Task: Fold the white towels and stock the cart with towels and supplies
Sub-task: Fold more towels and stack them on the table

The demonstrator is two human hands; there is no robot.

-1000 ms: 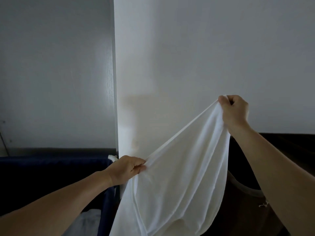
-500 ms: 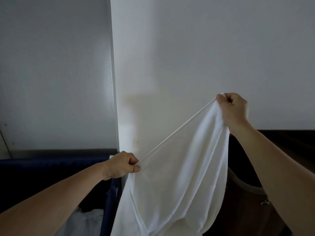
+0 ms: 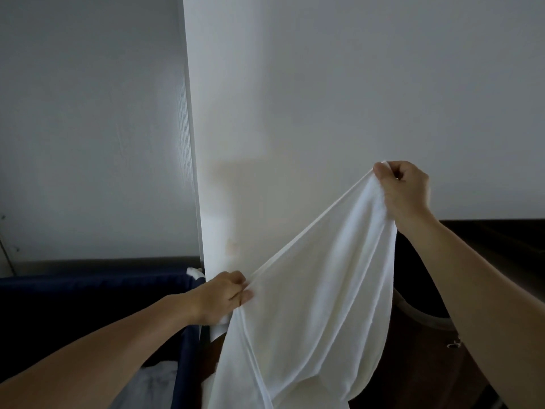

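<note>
Fingers of left hand [image 3: 224, 296] and right hand [image 3: 404, 187] pinch white towel [image 3: 318, 305] edge.

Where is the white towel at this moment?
In the head view the towel hangs right of centre. It is stretched between the left hand, low beside the blue bin, and the right hand, higher before the white wall.

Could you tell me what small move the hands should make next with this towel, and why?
Probably raise the left hand level with the right hand. Both pinch the towel along one edge, which slopes down to the left, so the cloth hangs bunched and uneven for folding.
</note>
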